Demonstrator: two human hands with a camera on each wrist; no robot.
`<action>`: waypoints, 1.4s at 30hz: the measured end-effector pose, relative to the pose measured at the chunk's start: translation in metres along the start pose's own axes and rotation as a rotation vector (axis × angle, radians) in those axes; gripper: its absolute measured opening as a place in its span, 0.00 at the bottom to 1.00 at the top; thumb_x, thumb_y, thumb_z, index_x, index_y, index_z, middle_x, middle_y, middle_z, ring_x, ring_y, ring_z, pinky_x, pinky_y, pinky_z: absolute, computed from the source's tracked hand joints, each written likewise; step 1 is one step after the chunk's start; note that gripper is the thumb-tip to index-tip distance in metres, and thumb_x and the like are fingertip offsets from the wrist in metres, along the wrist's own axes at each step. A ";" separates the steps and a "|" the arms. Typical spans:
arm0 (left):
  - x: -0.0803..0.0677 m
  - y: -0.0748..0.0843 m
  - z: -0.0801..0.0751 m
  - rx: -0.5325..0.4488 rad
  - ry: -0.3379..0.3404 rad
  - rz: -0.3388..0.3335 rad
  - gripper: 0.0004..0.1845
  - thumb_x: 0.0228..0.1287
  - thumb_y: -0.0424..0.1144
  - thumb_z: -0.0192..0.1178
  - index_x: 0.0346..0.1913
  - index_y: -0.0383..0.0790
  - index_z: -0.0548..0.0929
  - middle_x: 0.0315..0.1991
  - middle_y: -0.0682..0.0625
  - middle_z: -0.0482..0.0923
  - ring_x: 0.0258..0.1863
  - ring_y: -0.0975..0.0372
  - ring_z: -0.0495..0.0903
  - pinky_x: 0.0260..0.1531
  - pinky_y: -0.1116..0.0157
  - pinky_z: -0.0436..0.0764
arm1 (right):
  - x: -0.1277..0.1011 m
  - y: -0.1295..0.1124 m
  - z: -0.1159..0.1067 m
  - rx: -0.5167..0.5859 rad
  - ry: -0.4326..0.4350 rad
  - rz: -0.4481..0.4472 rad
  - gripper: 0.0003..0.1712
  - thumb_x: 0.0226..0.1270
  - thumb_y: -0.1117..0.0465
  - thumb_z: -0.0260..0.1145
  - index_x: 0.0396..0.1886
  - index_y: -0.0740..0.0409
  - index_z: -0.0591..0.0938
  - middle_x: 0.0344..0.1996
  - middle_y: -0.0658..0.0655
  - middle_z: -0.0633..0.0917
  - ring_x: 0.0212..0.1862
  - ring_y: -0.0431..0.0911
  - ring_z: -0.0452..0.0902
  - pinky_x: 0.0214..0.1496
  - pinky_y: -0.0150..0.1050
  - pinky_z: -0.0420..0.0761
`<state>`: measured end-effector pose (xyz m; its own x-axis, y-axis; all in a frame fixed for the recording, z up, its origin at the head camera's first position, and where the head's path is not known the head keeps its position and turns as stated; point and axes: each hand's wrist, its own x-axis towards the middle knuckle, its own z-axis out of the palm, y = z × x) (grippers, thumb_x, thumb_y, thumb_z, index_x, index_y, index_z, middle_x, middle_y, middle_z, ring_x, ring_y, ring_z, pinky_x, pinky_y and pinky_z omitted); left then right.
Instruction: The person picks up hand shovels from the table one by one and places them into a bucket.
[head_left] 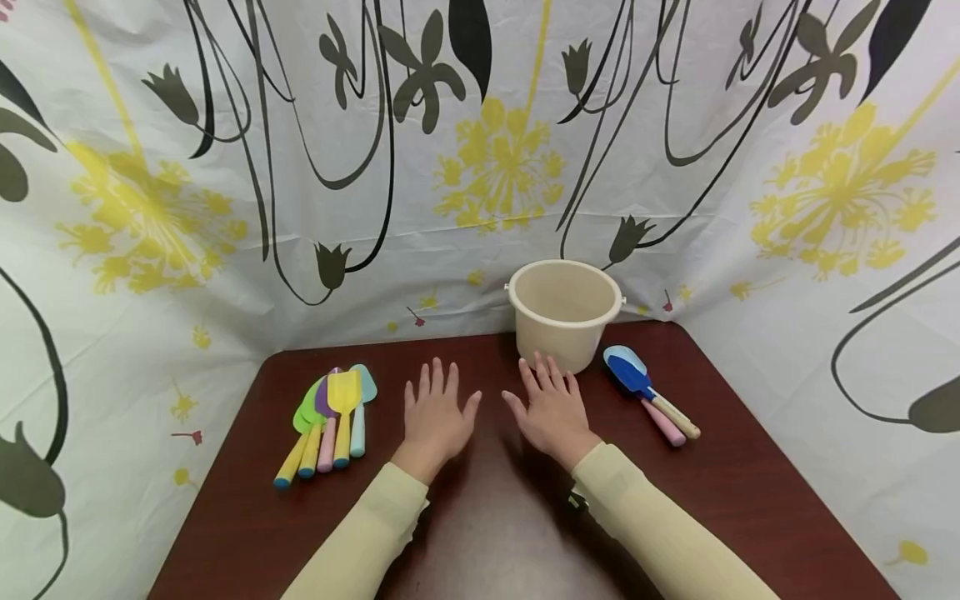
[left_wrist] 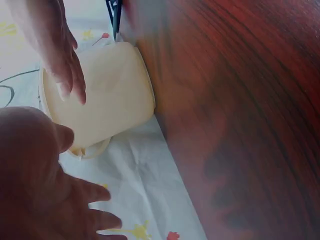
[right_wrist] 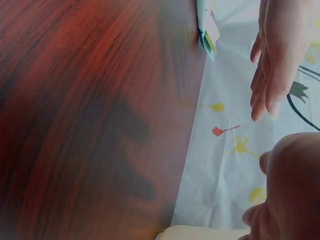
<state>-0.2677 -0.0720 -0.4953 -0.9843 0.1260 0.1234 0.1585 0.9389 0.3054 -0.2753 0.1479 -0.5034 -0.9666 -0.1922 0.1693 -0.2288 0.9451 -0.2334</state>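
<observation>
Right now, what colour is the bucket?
The bucket is cream, shown best in the head view.

a dark red-brown wooden table [head_left: 480, 533] stands enclosed by a white floral curtain [head_left: 300, 125].

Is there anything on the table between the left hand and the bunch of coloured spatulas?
No. In the head view only bare dark table lies between the left hand and the coloured spatulas; the hand lies flat with fingers straight, apart from them.
</observation>
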 end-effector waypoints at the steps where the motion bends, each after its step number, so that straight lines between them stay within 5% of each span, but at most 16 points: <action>1: 0.002 -0.001 0.001 -0.050 0.016 -0.001 0.41 0.86 0.65 0.46 0.87 0.40 0.64 0.88 0.36 0.55 0.87 0.42 0.53 0.83 0.35 0.55 | 0.000 0.002 0.000 0.018 0.037 -0.001 0.46 0.88 0.32 0.49 0.88 0.58 0.64 0.87 0.66 0.61 0.88 0.63 0.51 0.85 0.67 0.54; 4: 0.011 -0.004 -0.001 -0.307 0.044 -0.022 0.34 0.86 0.59 0.54 0.79 0.39 0.76 0.78 0.38 0.73 0.77 0.44 0.72 0.75 0.39 0.71 | 0.002 0.013 -0.002 0.114 0.214 -0.011 0.38 0.86 0.37 0.58 0.74 0.63 0.79 0.70 0.69 0.82 0.72 0.65 0.77 0.73 0.65 0.75; 6: 0.019 -0.006 -0.003 -0.500 0.061 -0.042 0.25 0.85 0.55 0.59 0.69 0.40 0.83 0.66 0.42 0.83 0.66 0.46 0.81 0.66 0.42 0.80 | 0.005 0.025 -0.006 0.214 0.338 0.003 0.26 0.84 0.43 0.64 0.58 0.63 0.85 0.52 0.67 0.89 0.55 0.64 0.86 0.58 0.63 0.83; 8: 0.028 -0.006 -0.007 -0.671 0.058 -0.069 0.19 0.85 0.51 0.61 0.62 0.41 0.86 0.57 0.45 0.87 0.58 0.49 0.85 0.59 0.46 0.84 | 0.009 0.039 -0.014 0.328 0.445 0.054 0.18 0.83 0.48 0.65 0.46 0.61 0.85 0.40 0.63 0.89 0.43 0.62 0.86 0.47 0.61 0.84; 13: 0.059 0.006 -0.015 -0.947 0.044 -0.088 0.12 0.85 0.43 0.59 0.52 0.39 0.87 0.48 0.41 0.89 0.48 0.52 0.89 0.54 0.51 0.87 | 0.030 0.082 -0.041 0.598 0.585 0.306 0.19 0.86 0.50 0.61 0.40 0.61 0.83 0.34 0.62 0.84 0.39 0.60 0.80 0.45 0.53 0.77; 18: 0.097 0.031 -0.021 -1.173 0.001 -0.140 0.13 0.82 0.41 0.58 0.51 0.34 0.86 0.49 0.35 0.88 0.43 0.55 0.90 0.56 0.53 0.88 | 0.055 0.115 -0.069 0.796 0.496 0.476 0.27 0.87 0.40 0.56 0.49 0.62 0.80 0.43 0.64 0.84 0.42 0.52 0.79 0.48 0.43 0.77; 25: 0.144 0.066 -0.026 -1.413 -0.072 -0.292 0.19 0.80 0.42 0.58 0.59 0.29 0.84 0.52 0.39 0.84 0.43 0.59 0.85 0.47 0.65 0.86 | 0.081 0.142 -0.093 0.977 0.312 0.526 0.41 0.87 0.37 0.51 0.71 0.71 0.77 0.58 0.70 0.82 0.36 0.42 0.83 0.38 0.32 0.85; 31: 0.169 0.079 -0.024 -1.658 -0.186 -0.420 0.12 0.78 0.42 0.60 0.51 0.36 0.82 0.43 0.48 0.81 0.47 0.58 0.83 0.70 0.55 0.79 | 0.095 0.153 -0.103 1.116 0.221 0.538 0.40 0.88 0.42 0.53 0.78 0.72 0.71 0.60 0.67 0.81 0.42 0.43 0.85 0.59 0.48 0.89; 35: 0.177 0.080 -0.019 -1.787 -0.276 -0.477 0.11 0.80 0.40 0.59 0.54 0.37 0.82 0.41 0.49 0.81 0.41 0.60 0.81 0.66 0.59 0.78 | 0.104 0.159 -0.104 1.231 0.130 0.584 0.35 0.88 0.46 0.56 0.79 0.68 0.69 0.57 0.60 0.80 0.41 0.42 0.85 0.69 0.54 0.84; 42: 0.184 0.084 -0.014 -1.815 -0.224 -0.437 0.17 0.83 0.37 0.57 0.65 0.31 0.79 0.38 0.50 0.78 0.35 0.64 0.77 0.49 0.68 0.80 | 0.116 0.173 -0.108 1.473 0.017 0.566 0.29 0.89 0.58 0.55 0.79 0.70 0.67 0.45 0.55 0.84 0.38 0.43 0.82 0.43 0.36 0.85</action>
<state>-0.4341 0.0255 -0.4340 -0.9393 0.1780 -0.2933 -0.3431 -0.5045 0.7923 -0.4145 0.3171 -0.4206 -0.9631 0.0949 -0.2518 0.2311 -0.1872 -0.9547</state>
